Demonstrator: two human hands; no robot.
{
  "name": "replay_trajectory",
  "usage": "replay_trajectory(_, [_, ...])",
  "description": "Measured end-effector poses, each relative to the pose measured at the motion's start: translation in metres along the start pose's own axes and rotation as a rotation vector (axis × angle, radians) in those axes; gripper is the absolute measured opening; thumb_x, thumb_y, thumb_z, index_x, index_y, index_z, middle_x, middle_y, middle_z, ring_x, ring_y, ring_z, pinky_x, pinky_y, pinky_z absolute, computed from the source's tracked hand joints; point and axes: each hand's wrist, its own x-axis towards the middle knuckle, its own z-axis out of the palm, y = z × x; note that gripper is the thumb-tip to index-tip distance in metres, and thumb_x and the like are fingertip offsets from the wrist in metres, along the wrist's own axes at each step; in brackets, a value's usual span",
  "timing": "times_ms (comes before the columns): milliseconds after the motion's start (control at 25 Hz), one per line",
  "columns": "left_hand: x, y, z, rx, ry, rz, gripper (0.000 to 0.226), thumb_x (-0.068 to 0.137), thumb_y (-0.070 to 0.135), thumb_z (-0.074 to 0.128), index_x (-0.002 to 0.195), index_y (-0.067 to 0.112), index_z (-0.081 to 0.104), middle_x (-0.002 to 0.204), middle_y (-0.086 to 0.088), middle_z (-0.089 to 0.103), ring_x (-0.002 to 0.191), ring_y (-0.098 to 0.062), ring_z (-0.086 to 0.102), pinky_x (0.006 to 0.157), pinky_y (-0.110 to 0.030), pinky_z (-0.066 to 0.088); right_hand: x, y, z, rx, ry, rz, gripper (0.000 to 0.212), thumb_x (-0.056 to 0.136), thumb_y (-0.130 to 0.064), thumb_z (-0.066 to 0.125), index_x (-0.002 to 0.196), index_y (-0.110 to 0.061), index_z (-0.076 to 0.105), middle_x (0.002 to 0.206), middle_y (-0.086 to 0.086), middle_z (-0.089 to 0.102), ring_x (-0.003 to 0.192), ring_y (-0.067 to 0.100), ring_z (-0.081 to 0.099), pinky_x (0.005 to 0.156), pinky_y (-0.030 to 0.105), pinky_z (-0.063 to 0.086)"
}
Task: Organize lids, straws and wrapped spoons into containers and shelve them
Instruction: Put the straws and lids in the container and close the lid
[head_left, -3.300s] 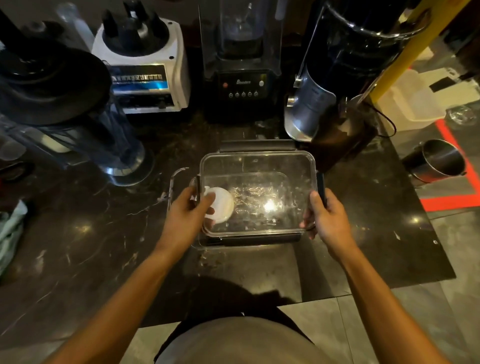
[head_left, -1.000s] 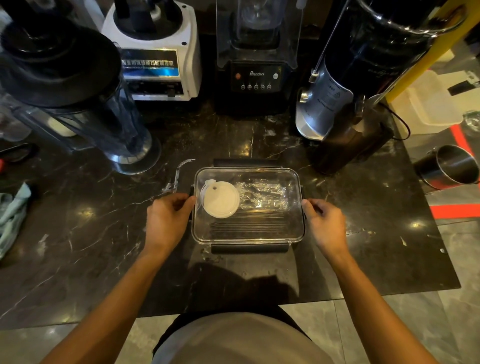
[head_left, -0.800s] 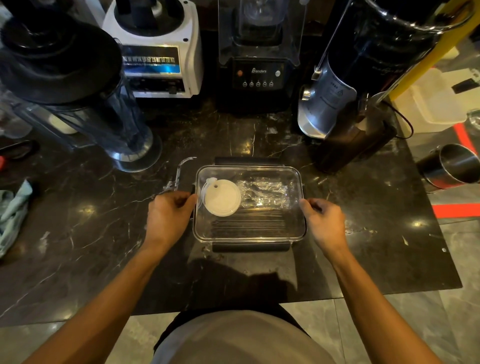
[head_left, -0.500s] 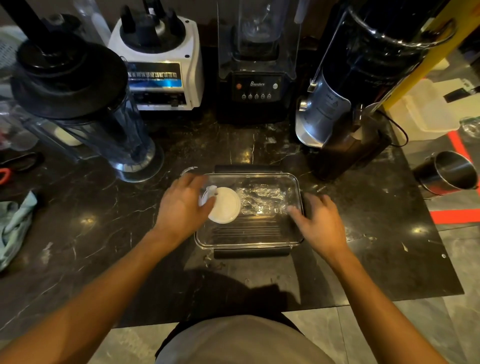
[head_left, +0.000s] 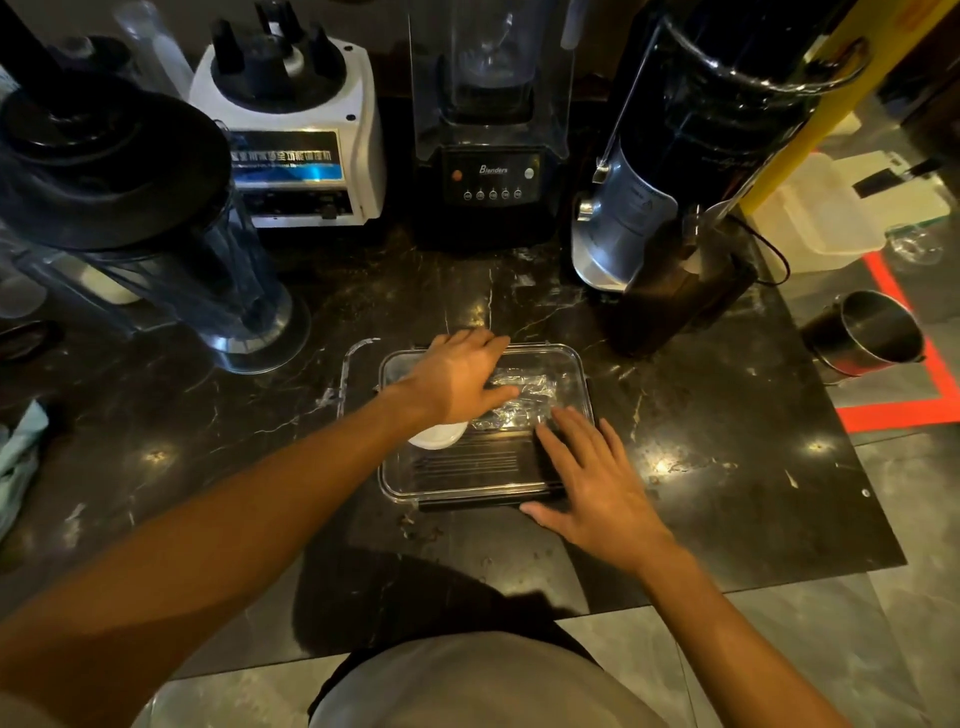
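Note:
A clear rectangular container (head_left: 467, 486) with its clear cover on stands in the middle of the dark marble counter. Inside it I see a round white lid (head_left: 439, 435), wrapped spoons in crinkled plastic (head_left: 522, 400) and dark straws (head_left: 467, 460) along the near side. My left hand (head_left: 457, 376) lies flat, fingers spread, on the far left part of the cover, hiding most of the white lid. My right hand (head_left: 592, 475) rests flat, fingers apart, on the cover's near right corner. Neither hand holds anything.
Blenders stand along the back: a jug with a black lid (head_left: 119, 208) at left, a white base (head_left: 301, 130), a black one (head_left: 491, 156), and a steel-and-black machine (head_left: 654, 208) at right. A steel cup (head_left: 872, 332) and a white box (head_left: 821, 218) are beyond the counter's right edge. A cloth (head_left: 15, 457) lies far left.
The container was set down from my grip at its sides. Both hands then moved from its side edges onto the top of the cover, the left reaching across to the far edge.

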Motion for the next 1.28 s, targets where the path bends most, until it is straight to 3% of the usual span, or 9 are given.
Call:
replay_trajectory(200, [0.002, -0.001, 0.001, -0.056, -0.036, -0.038, 0.08, 0.098, 0.06, 0.053, 0.161, 0.017, 0.027, 0.157, -0.015, 0.044, 0.143, -0.034, 0.042, 0.117, -0.048, 0.031, -0.001, 0.0, 0.003, -0.021, 0.013, -0.006, 0.093, 0.086, -0.059, 0.069, 0.156, -0.005, 0.038, 0.161, 0.021, 0.036, 0.153, 0.036, 0.027, 0.12, 0.065, 0.027])
replay_trajectory(720, [0.002, -0.009, 0.013, -0.222, 0.062, -0.09, 0.077, 0.09, 0.063, 0.063, 0.154, 0.028, 0.039, 0.147, -0.009, 0.052, 0.133, -0.03, 0.047, 0.113, -0.045, 0.031, 0.001, 0.0, 0.015, -0.01, 0.127, 0.01, 0.084, 0.086, -0.059, 0.062, 0.149, -0.006, 0.049, 0.155, 0.02, 0.046, 0.148, 0.035, 0.038, 0.119, 0.064, 0.029])
replay_trajectory(920, [-0.004, -0.011, 0.02, -0.247, 0.127, -0.072, 0.077, 0.092, 0.062, 0.061, 0.156, 0.023, 0.041, 0.151, -0.008, 0.052, 0.138, -0.028, 0.046, 0.114, -0.041, 0.03, 0.0, 0.0, 0.008, 0.009, 0.061, 0.017, 0.086, 0.088, -0.064, 0.061, 0.153, -0.009, 0.045, 0.159, 0.016, 0.041, 0.152, 0.031, 0.032, 0.12, 0.062, 0.027])
replay_trajectory(1080, [-0.029, -0.003, 0.026, -0.336, 0.283, -0.12, 0.073, 0.095, 0.047, 0.067, 0.156, 0.016, 0.041, 0.161, -0.01, 0.042, 0.151, -0.026, 0.035, 0.127, -0.042, 0.015, -0.001, -0.002, -0.004, 0.363, 0.14, 0.144, 0.082, 0.089, -0.064, 0.065, 0.154, -0.02, 0.044, 0.164, 0.004, 0.034, 0.153, 0.021, 0.029, 0.123, 0.047, 0.027])
replay_trajectory(1200, [-0.067, -0.01, 0.038, -0.445, 0.45, -0.274, 0.077, 0.091, 0.041, 0.075, 0.156, 0.019, 0.04, 0.164, -0.01, 0.036, 0.152, -0.029, 0.03, 0.124, -0.054, 0.026, 0.002, -0.003, -0.002, 0.71, 0.234, 0.458, 0.078, 0.087, -0.052, 0.074, 0.154, -0.028, 0.042, 0.165, 0.0, 0.031, 0.15, 0.014, 0.033, 0.117, 0.034, 0.034])
replay_trajectory(1280, [-0.092, -0.018, 0.049, -0.547, 0.535, -0.401, 0.081, 0.086, 0.04, 0.079, 0.154, 0.021, 0.039, 0.161, -0.008, 0.037, 0.149, -0.028, 0.036, 0.118, -0.051, 0.037, 0.01, -0.004, -0.004, 0.981, 0.253, 0.695, 0.077, 0.088, -0.048, 0.075, 0.153, -0.023, 0.042, 0.152, 0.001, 0.048, 0.132, 0.011, 0.054, 0.108, 0.033, 0.049])
